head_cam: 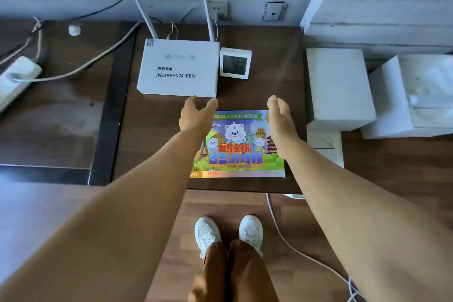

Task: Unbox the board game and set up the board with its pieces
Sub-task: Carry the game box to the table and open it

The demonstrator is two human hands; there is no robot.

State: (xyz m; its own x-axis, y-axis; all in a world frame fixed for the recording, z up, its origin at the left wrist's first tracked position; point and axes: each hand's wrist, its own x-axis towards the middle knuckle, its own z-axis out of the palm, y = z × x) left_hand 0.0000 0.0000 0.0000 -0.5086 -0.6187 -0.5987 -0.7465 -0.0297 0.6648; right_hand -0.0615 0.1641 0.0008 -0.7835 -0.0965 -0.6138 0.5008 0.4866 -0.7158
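Two bare forearms reach from the camera over a closed, colourful board game box (239,144) lying flat near the front edge of a dark table (157,130). The left hand (196,115) and right hand (279,115) flank its far corners, fingers relaxed, gripping nothing. Unboxing looks just begun; next, likely grasp both sides and lift the lid.

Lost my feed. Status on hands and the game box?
Left hand and right hand open, poised over box ends. Game box flat on table, lid on. Router close behind.
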